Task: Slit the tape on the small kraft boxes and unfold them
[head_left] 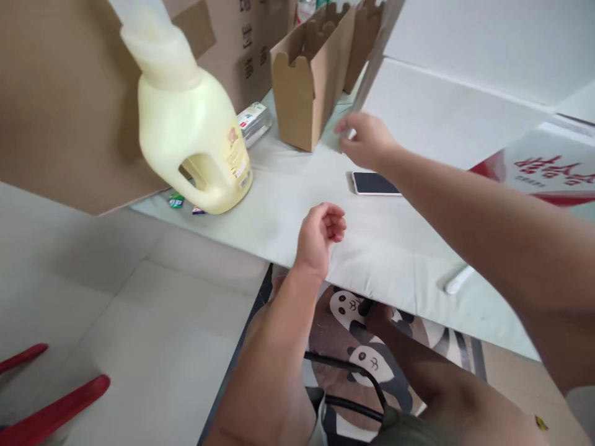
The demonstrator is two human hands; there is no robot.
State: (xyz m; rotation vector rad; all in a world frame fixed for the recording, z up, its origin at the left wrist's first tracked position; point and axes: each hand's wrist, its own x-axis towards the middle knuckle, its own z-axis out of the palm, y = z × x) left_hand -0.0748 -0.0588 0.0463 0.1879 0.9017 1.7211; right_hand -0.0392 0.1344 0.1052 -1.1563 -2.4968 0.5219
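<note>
Over the cloth-covered table (288, 186), my left hand (323, 232) is loosely closed, its fingers curled inward with nothing visible in them. My right hand (367, 139) reaches farther in, beside a brown cardboard carton (297, 102). Its fingers are bent toward the thumb and slightly blurred. A small whitish patch shows between them, and I cannot make out what it is. Below that hand lies a dark-screened phone (374, 184), partly covered by my right forearm. A large pale yellow jug (190, 136) with a handle stands to the left.
A big cardboard box (69, 105) rises behind the jug. A clear package (255, 121) lies between jug and carton. White boxes (455, 111) fill the right side, and a white stick-like item (458, 280) lies near the front edge. Small wrappers (175, 201) sit by the jug. Below is a panda-patterned mat (325, 334).
</note>
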